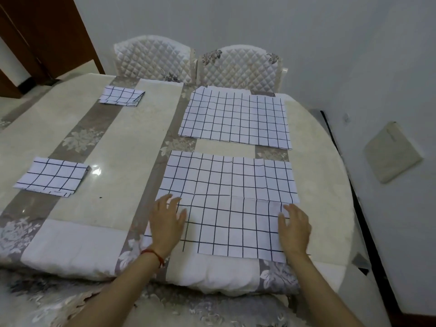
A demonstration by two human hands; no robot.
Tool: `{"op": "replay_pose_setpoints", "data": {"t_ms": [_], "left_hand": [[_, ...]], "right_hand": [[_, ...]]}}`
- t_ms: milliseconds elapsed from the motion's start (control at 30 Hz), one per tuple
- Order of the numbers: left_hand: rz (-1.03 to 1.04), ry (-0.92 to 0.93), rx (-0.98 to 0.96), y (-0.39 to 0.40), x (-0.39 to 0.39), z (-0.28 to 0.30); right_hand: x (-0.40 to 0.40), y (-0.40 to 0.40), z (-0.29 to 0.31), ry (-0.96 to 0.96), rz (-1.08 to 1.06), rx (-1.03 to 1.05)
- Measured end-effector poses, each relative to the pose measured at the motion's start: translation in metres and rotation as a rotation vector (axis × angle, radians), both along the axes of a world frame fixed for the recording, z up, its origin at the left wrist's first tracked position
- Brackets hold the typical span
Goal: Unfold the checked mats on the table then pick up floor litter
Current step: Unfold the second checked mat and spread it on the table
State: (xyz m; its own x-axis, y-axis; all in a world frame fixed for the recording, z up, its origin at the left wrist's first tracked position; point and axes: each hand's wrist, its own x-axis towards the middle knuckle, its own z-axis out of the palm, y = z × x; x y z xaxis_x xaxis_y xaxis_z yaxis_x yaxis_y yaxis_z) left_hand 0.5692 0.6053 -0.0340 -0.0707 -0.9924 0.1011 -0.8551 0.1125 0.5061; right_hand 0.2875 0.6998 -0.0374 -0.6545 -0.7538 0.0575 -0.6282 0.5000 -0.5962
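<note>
Pale walls and two quilted chairs (195,63) back our table (113,142). From the head view, the near checked mat (226,199) lies unfolded at 6 o'clock; our left hand (166,223) and right hand (295,228) press flat on its near corners, each grip spread wide. Another unfolded mat (236,118) sits at 12, two folded mats (52,177) (121,96) toward 9 and 11.

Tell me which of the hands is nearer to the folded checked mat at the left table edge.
Left. The left hand lies on the near unfolded mat, just right of the folded checked mat; the right hand is farther right.
</note>
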Motion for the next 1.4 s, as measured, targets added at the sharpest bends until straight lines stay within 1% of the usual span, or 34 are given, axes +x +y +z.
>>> {"op": "replay_pose_setpoints", "data": {"t_ms": [67,133,200,300,333,400,600,667,733,800,867,900,933,1000,1100,1167,1200,1267,1333,1400], "left_hand": [[-0.118,-0.043,-0.021,-0.012,-0.034,-0.002],[-0.204,-0.073,0.015,-0.023,-0.067,-0.009],[-0.253,-0.108,0.074,-0.035,-0.093,-0.018],[-0.274,-0.198,0.188,-0.049,-0.111,-0.039],[-0.279,-0.235,0.216,-0.051,-0.110,-0.047],[-0.291,-0.303,0.212,-0.054,-0.102,-0.061],[-0.246,-0.328,0.157,-0.054,-0.084,-0.072],[-0.242,-0.324,0.149,-0.054,-0.084,-0.072],[-0.239,-0.332,0.142,-0.054,-0.085,-0.073],[-0.230,-0.337,0.134,-0.053,-0.085,-0.074],[-0.226,-0.348,0.126,-0.053,-0.085,-0.074],[-0.224,-0.352,0.123,-0.052,-0.084,-0.074],[-0.223,-0.351,0.121,-0.053,-0.084,-0.075],[-0.224,-0.345,0.122,-0.054,-0.084,-0.075],[-0.235,-0.367,0.128,-0.055,-0.084,-0.075],[-0.230,-0.381,0.129,-0.055,-0.085,-0.074],[-0.229,-0.387,0.130,-0.055,-0.085,-0.074],[-0.227,-0.388,0.134,-0.054,-0.085,-0.075],[-0.225,-0.386,0.142,-0.054,-0.085,-0.075],[-0.225,-0.400,0.149,-0.054,-0.086,-0.075]], "right_hand": [[0.014,-0.024,-0.001,0.023,0.145,0.033],[0.025,-0.047,-0.005,0.063,0.278,0.079],[0.032,-0.068,-0.012,0.116,0.385,0.131],[0.031,-0.086,-0.026,0.132,0.465,0.240],[0.027,-0.087,-0.032,0.147,0.479,0.291],[0.019,-0.083,-0.045,0.200,0.495,0.369],[0.006,-0.079,-0.056,0.237,0.424,0.408],[0.008,-0.081,-0.054,0.199,0.356,0.396],[0.016,-0.090,-0.050,0.214,0.359,0.296],[0.031,-0.101,-0.048,0.252,0.526,0.199],[0.038,-0.109,-0.052,0.293,0.739,0.225],[0.032,-0.112,-0.055,0.313,0.791,0.264],[0.020,-0.115,-0.058,0.329,0.779,0.299],[-0.017,-0.118,-0.062,0.349,0.616,0.348],[-0.069,-0.112,-0.056,0.258,0.296,0.420],[-0.071,-0.114,-0.049,0.239,0.204,0.418],[-0.060,-0.119,-0.046,0.254,0.217,0.370],[-0.027,-0.131,-0.042,0.263,0.347,0.275],[0.003,-0.138,-0.045,0.244,0.486,0.268],[0.014,-0.138,-0.052,0.257,0.500,0.312]]}}
